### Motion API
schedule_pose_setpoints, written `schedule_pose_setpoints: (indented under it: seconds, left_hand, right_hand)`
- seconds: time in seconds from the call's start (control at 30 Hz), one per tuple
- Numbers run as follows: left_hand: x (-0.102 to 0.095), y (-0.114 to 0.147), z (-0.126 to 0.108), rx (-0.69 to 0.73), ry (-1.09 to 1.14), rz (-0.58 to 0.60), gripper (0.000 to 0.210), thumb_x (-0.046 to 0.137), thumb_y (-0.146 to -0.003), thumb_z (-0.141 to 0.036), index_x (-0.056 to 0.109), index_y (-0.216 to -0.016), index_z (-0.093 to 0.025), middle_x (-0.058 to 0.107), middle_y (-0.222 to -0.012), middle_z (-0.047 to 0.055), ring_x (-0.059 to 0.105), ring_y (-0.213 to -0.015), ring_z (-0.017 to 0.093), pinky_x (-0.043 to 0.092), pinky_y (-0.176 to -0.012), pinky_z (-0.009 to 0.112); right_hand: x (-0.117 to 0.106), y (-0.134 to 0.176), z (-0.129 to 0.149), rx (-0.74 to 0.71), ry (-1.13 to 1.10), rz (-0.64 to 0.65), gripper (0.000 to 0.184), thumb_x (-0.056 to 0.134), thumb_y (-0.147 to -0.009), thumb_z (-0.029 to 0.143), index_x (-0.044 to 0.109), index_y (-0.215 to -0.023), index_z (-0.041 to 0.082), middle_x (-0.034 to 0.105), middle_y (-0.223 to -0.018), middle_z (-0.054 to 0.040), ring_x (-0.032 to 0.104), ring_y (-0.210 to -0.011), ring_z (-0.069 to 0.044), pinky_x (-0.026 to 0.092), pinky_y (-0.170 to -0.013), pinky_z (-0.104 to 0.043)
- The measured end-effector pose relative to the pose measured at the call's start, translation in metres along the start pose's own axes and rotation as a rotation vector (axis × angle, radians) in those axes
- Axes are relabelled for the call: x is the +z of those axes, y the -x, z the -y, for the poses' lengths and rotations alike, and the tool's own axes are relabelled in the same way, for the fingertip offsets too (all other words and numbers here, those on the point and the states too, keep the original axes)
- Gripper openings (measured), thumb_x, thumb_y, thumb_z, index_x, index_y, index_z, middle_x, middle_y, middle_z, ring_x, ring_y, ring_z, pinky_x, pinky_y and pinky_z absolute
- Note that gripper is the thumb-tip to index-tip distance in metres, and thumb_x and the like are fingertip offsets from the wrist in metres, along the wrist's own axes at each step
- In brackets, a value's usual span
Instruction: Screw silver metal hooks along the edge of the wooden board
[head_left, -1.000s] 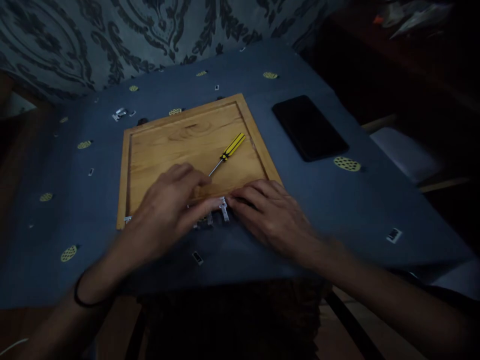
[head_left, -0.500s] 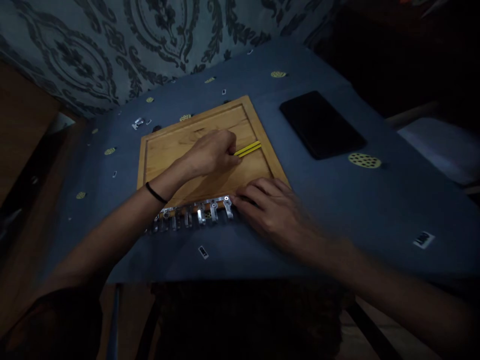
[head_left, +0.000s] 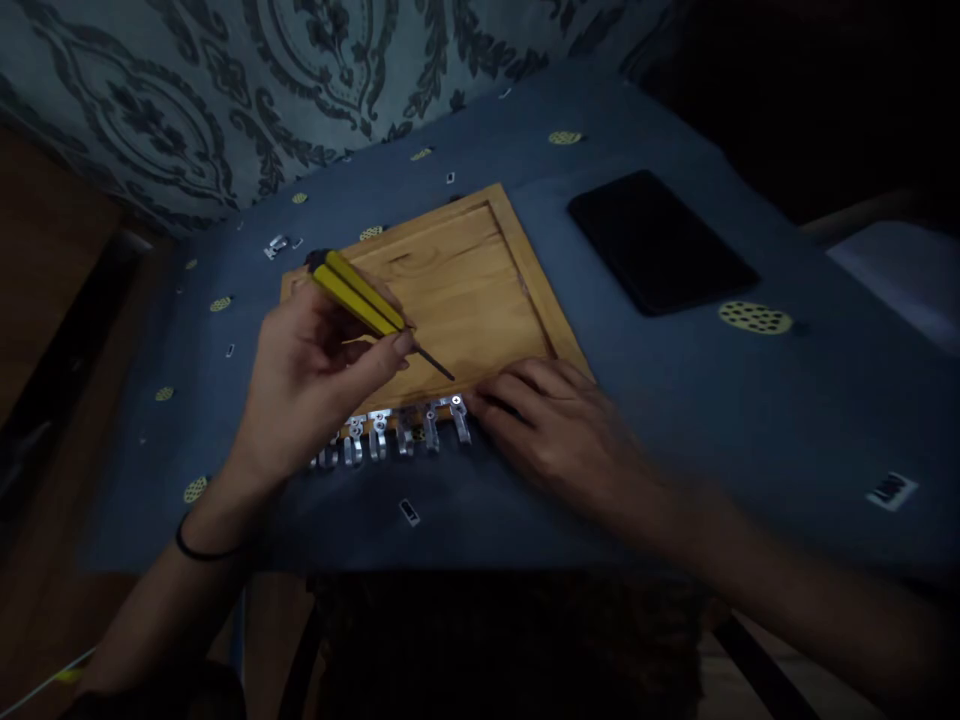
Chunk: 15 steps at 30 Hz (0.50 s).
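Note:
My left hand (head_left: 300, 370) is closed around the yellow-and-black handle of a screwdriver (head_left: 358, 292). Its thin dark shaft slants down to the right, the tip just short of the right end of a metal hook rail (head_left: 379, 420). The rail, with several shiny hooks, runs along the front edge of a framed wooden board (head_left: 442, 290). A screw head (head_left: 457, 400) shows at the rail's right end. My right hand (head_left: 547, 420) lies over the board's front right corner, fingers bent, with its fingertips against that end of the rail; the exact grip is partly hidden.
The board lies on a table with a blue patterned cloth (head_left: 675, 430). A black tablet-like slab (head_left: 660, 240) rests to the right of the board. A small metal piece (head_left: 276, 246) lies behind the board's left corner. A patterned curtain (head_left: 330, 60) hangs behind the table.
My left hand has drawn back to the left and turned the screwdriver, so its shaft now points at the rail's right end. My right hand has hardly moved.

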<state>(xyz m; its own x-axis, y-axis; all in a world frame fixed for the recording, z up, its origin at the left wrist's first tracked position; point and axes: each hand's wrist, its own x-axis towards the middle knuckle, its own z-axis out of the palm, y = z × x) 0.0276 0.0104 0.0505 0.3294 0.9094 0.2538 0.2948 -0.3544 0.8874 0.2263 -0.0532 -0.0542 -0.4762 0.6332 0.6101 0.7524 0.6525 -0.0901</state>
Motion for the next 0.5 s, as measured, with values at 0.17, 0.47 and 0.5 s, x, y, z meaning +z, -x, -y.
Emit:
schedule_pose_setpoints:
  seconds: [0.17, 0.47, 0.5]
  left_hand:
    - [0.001, 0.017, -0.005, -0.011, -0.068, 0.0, 0.012, 0.077, -0.084, -0.018, 0.069, -0.09, -0.023, 0.069, -0.089, 0.0, 0.071, -0.075, 0.015, 0.064, -0.069, 0.032]
    - [0.003, 0.023, -0.003, -0.038, -0.124, -0.013, 0.01, 0.078, -0.085, -0.021, 0.07, -0.09, -0.023, 0.07, -0.091, 0.0, 0.072, -0.078, 0.015, 0.064, -0.069, 0.028]
    - [0.003, 0.023, -0.002, -0.044, -0.115, -0.015, 0.009, 0.078, -0.085, -0.022, 0.07, -0.09, -0.022, 0.071, -0.091, 0.0, 0.072, -0.079, 0.015, 0.064, -0.069, 0.027]
  right_hand:
    - [0.0, 0.001, 0.001, -0.012, 0.03, 0.009, 0.023, 0.052, -0.095, 0.007, 0.071, -0.107, 0.01, 0.072, -0.096, -0.0098, 0.055, -0.092, -0.026, 0.045, -0.08, -0.038]
    - [-0.001, 0.0, 0.002, -0.006, 0.052, 0.037, 0.021, 0.055, -0.093, 0.007, 0.072, -0.104, 0.011, 0.072, -0.098, -0.011, 0.055, -0.092, -0.025, 0.044, -0.081, -0.038]
    - [0.0, 0.0, 0.001, -0.005, 0.057, 0.042, 0.021, 0.054, -0.093, 0.008, 0.072, -0.104, 0.011, 0.072, -0.098, -0.0107, 0.055, -0.093, -0.025, 0.044, -0.081, -0.038]
